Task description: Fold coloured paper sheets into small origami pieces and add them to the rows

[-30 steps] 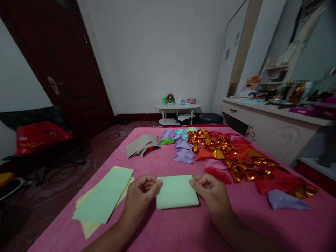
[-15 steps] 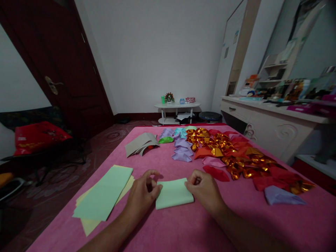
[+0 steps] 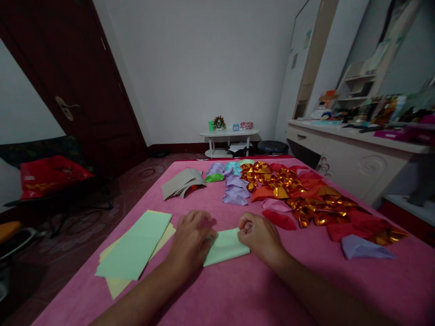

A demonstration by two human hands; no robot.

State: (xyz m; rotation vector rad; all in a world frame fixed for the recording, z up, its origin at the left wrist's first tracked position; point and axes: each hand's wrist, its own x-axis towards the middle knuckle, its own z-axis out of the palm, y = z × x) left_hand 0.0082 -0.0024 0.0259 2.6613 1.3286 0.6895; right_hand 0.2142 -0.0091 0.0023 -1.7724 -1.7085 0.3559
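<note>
A folded sheet of light green paper (image 3: 226,246) lies on the pink cloth in front of me. My left hand (image 3: 193,237) is bent over its left end, fingers curled and a little blurred, covering that edge. At the opposite end, my right hand (image 3: 258,236) has its fingers curled in and pinches the paper's right edge. To the left of my left hand rests a stack of flat green sheets (image 3: 139,246) with pale yellow sheets (image 3: 117,286) showing beneath. The closest folded piece to my right hand is a red paper shape (image 3: 279,220).
Grey sheets (image 3: 183,183) lie fanned farther back on the pink cloth (image 3: 204,301). Purple folded papers (image 3: 236,190) and shiny gold ones (image 3: 302,213) crowd the right side, with a lone purple piece (image 3: 365,247) nearer me. A cluttered dresser (image 3: 356,149) stands beyond.
My left hand has moved slightly right and over the green paper, covering more of its left end. The paper's near edge now slants. My right hand has stayed nearly in place.
</note>
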